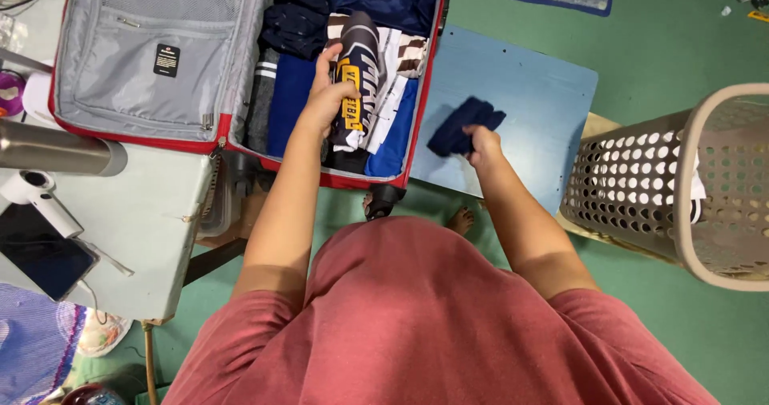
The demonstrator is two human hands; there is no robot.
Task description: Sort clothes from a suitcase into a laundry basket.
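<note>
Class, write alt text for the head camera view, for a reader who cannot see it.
Seen from above, a person's left hand presses a rolled dark garment into an open red suitcase of folded clothes, while the right hand grips a small navy cloth over a blue board. A perforated laundry basket stands at right.

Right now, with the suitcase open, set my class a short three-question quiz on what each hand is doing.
1. True or false: the left hand rests on a rolled garment inside the open suitcase.
2. What does the right hand hold? A) a dark blue cloth B) a white phone C) a red cap
3. Fill in: the perforated laundry basket stands to the person's ____.

Key: 1 true; 2 A, the dark blue cloth, over the blue board; 3 right.
</note>
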